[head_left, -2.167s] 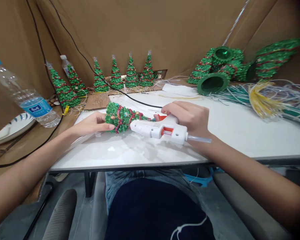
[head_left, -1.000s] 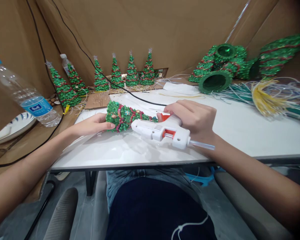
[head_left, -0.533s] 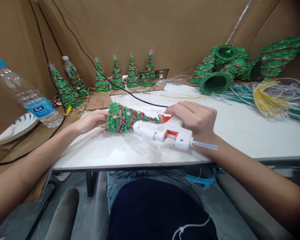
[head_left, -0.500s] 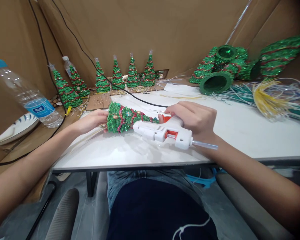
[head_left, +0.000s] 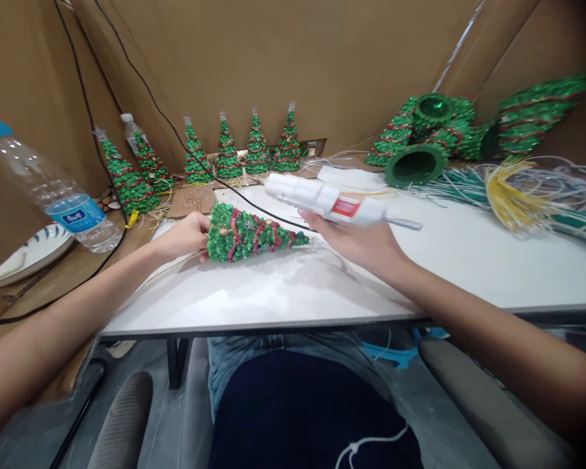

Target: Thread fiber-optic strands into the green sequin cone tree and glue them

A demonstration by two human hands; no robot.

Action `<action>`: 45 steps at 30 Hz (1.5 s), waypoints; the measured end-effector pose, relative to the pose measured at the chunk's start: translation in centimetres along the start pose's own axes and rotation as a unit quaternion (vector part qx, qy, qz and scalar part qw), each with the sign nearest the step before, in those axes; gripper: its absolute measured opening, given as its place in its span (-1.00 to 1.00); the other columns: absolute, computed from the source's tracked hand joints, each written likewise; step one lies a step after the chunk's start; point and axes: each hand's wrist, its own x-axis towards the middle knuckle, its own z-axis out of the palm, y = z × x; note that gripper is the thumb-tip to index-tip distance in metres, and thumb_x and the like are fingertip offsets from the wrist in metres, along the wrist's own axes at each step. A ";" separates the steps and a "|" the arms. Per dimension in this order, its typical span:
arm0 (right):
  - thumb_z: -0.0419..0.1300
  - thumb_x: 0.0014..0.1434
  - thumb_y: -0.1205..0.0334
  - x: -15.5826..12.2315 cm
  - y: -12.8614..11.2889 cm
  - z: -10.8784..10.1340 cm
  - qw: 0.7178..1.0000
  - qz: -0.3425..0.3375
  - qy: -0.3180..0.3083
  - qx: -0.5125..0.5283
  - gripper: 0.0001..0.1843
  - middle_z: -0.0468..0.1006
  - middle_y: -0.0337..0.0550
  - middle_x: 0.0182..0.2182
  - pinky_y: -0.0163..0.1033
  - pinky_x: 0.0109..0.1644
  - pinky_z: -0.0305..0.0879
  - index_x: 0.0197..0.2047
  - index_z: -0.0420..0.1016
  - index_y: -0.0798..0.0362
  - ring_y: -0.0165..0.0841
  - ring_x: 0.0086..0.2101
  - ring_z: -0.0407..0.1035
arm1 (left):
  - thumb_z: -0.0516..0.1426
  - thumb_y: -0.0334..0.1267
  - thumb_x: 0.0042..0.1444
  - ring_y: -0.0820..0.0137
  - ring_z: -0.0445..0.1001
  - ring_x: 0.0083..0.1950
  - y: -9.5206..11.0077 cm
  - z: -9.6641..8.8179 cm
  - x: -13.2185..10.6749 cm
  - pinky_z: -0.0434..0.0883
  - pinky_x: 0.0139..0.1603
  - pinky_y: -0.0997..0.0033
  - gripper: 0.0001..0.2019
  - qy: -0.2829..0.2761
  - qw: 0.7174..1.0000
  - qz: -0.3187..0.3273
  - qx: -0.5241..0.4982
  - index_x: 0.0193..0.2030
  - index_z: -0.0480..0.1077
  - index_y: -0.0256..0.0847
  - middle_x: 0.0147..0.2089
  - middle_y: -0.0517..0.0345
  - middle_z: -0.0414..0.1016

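Note:
A small green sequin Christmas tree (head_left: pixel 247 233) with red garland lies on its side over the white table (head_left: pixel 469 260), tip pointing right. My left hand (head_left: pixel 185 236) grips its wide base. My right hand (head_left: pixel 359 240) holds a white glue gun (head_left: pixel 327 198) with a red trigger, raised above the tree, nozzle pointing left and a clear glue stick poking out at the right. The gun is apart from the tree.
Several finished small trees (head_left: pixel 256 146) stand along the cardboard back wall. Larger green cones (head_left: pixel 420 140) and a bundle of yellow and white strands (head_left: pixel 517 195) lie at the right. A water bottle (head_left: pixel 53 195) and a plate (head_left: pixel 19 254) sit at the left. A black cable (head_left: pixel 127 71) crosses the table.
My right hand has lifted the glue gun up and away from the tree, turning it over. My left hand still holds the tree's base.

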 end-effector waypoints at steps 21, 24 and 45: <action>0.36 -0.12 -0.09 2.3 -1.8 4.3 0.961 0.126 -0.170 0.179 -0.61 0.52 -0.23 -0.47 -0.25 -0.42 0.26 -0.36 0.48 0.04 -0.34 -0.46 0.37 | 0.37 -0.19 -0.35 0.69 -0.03 -0.74 -0.2 1.2 0.3 -0.05 -0.78 0.64 -0.59 0.052 0.997 0.050 -0.025 -0.75 0.19 -0.27 -0.78 0.39 0.07; 0.37 -0.13 -0.07 2.3 -1.7 4.4 0.961 0.130 -0.171 0.176 -0.62 0.52 -0.23 -0.49 -0.22 -0.43 0.29 -0.37 0.48 0.04 -0.31 -0.46 0.38 | 0.37 -0.20 -0.34 0.69 -0.04 -0.74 -0.3 1.2 0.3 -0.06 -0.77 0.62 -0.59 0.047 0.997 0.059 -0.025 -0.75 0.18 -0.26 -0.78 0.39 0.06; 0.31 -0.05 -0.14 2.2 -1.1 4.5 0.974 0.080 -0.170 0.128 -0.61 0.48 -0.24 -0.52 -0.19 -0.40 0.30 -0.39 0.48 0.04 -0.29 -0.44 0.39 | 0.31 -0.20 -0.22 0.67 -0.05 -0.73 -1.4 0.9 0.5 -0.06 -0.73 0.60 -0.56 0.036 0.997 0.071 -0.007 -0.77 0.11 -0.24 -0.79 0.39 0.00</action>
